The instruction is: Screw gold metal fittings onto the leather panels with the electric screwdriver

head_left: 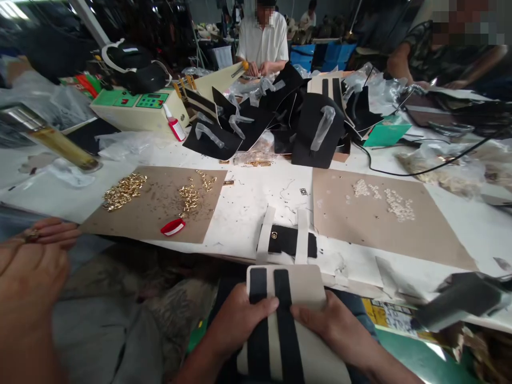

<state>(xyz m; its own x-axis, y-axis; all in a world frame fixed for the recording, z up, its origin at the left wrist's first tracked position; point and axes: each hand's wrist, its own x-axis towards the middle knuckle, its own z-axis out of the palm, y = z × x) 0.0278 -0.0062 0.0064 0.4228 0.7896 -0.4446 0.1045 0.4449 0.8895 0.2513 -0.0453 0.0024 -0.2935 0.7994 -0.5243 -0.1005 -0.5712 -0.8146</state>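
A beige panel with two dark stripes lies low in front of me, at the table's near edge. My left hand grips its left side, the thumb pressed across the first stripe. On the other side my right hand holds the panel, its thumb resting near the second stripe. The other fingers of both hands are hidden behind or under the panel. Just beyond it on the table sits a small black piece with a gold-coloured fitting, crossed by two white strips.
Brown sheets carry gold-coloured metal parts at left and small whitish pieces at right. Black panels are heaped at the back beside a green-topped machine. A neighbour's hands are at the left; a grey tool is at right.
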